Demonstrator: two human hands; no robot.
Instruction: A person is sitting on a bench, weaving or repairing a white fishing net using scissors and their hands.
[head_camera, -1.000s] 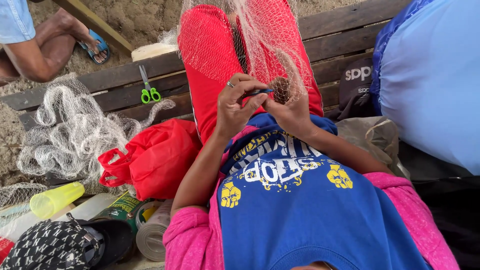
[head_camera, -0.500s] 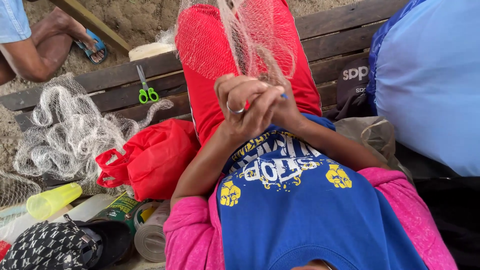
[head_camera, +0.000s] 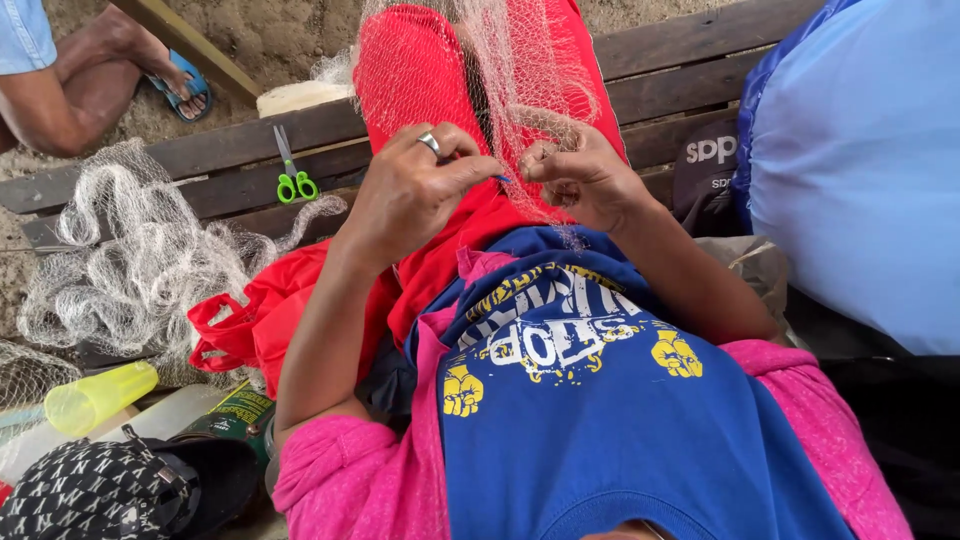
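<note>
A pale fishing net (head_camera: 520, 70) drapes over my red-trousered leg (head_camera: 415, 70) on the wooden bench. My left hand (head_camera: 415, 195), with a ring on one finger, pinches a thin blue needle-like tool (head_camera: 500, 178) whose tip points to the right. My right hand (head_camera: 580, 180) sits just right of it, fingers closed on a bunched strand of the net. The two hands are almost touching, above the hem of my blue shirt.
Green-handled scissors (head_camera: 293, 175) lie on the bench planks (head_camera: 660, 70). A heap of net (head_camera: 140, 270), a red bag (head_camera: 250, 315), a yellow cup (head_camera: 98, 397) and a patterned cap (head_camera: 90, 495) are at left. Another person's sandalled foot (head_camera: 180, 85) is top left; someone in light blue (head_camera: 860, 170) sits right.
My hands were clasped over each other half a second ago; they have drawn slightly apart, the left moving left. The brown wound bundle seen a second ago is out of sight.
</note>
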